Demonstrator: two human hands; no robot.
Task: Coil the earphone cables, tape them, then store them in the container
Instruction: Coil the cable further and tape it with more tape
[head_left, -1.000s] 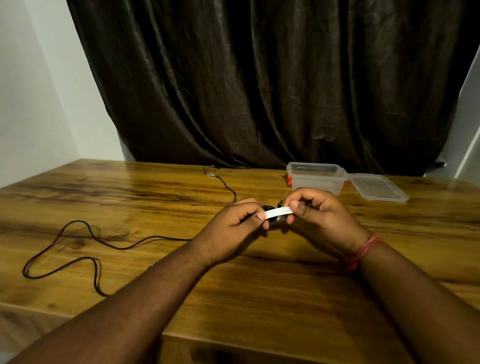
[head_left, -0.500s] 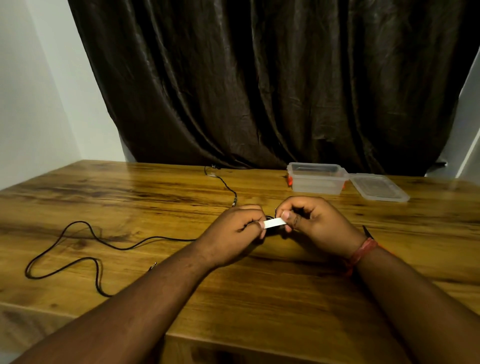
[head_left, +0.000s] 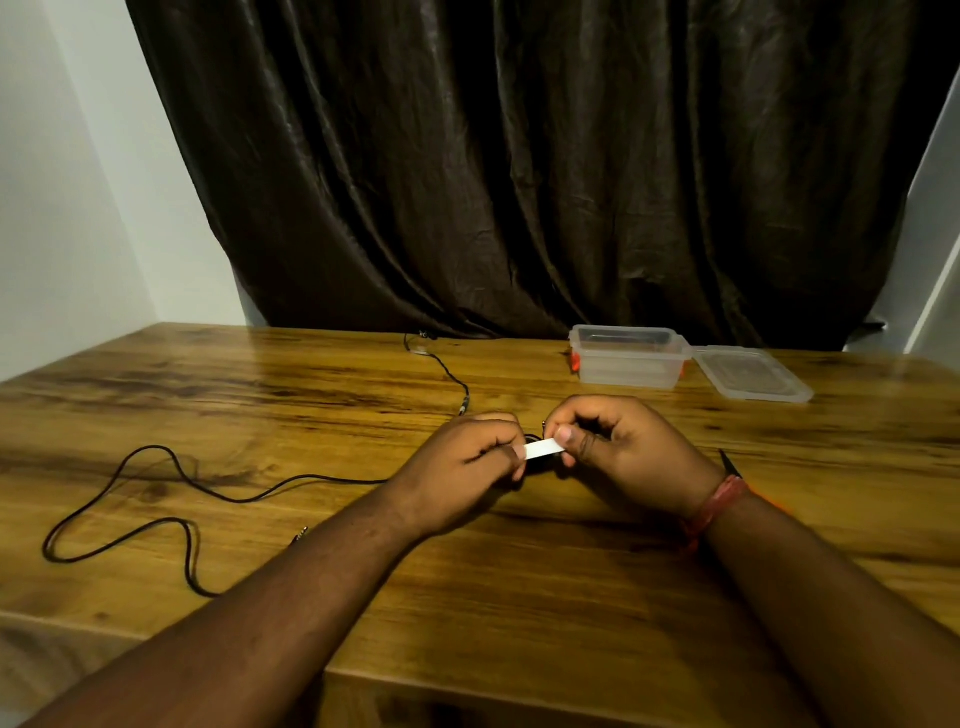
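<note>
Left hand and right hand each pinch an end of the white tape stretched between them; a dark cable coil sits just behind, mostly hidden. The box stands beyond the right hand.

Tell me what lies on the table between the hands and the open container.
Only bare wood of the table, in the head view: nothing sits between the hands, left and right, pinching the white tape strip, and the container.

Both hands pinched, fingertips together
</note>
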